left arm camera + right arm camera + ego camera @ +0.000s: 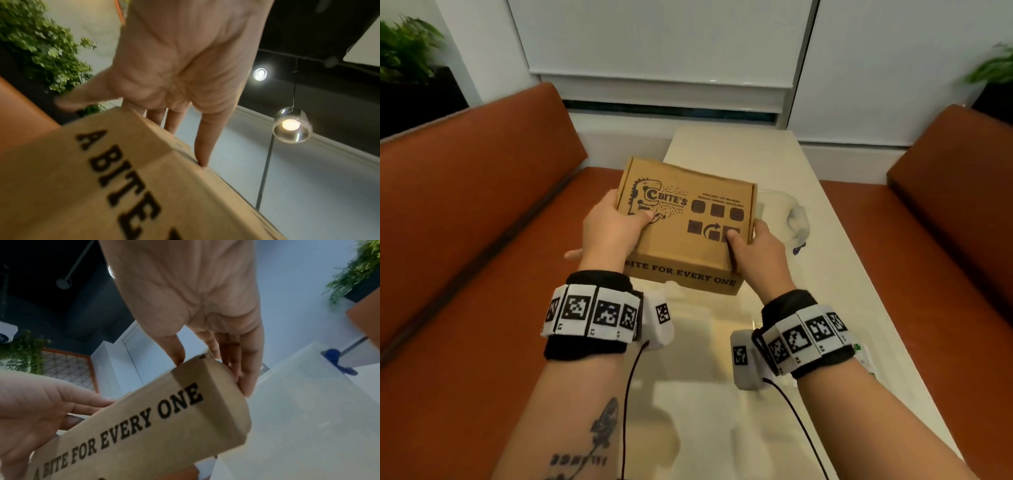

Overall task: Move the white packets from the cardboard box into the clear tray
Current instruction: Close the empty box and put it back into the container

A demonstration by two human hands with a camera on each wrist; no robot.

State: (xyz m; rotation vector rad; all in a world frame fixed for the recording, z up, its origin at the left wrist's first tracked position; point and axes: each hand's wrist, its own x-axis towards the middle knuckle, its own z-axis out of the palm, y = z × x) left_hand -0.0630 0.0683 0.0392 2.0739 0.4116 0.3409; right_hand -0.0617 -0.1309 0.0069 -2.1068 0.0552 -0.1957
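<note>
- Head view: both my hands hold the cardboard box, lid closed, lifted over the tabletop's left edge.
- My left hand has its grip clamped on the box's left side, thumb on the lid.
- My right hand is clamped on the right corner.
- Only the right wrist view clearly shows the clear tray just beside the box.
- The white packets aren't visible in any view.

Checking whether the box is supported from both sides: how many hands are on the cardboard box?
2. The left hand holds the cardboard box at its left edge, the right hand at its right front corner, thumbs on the closed lid.
</note>
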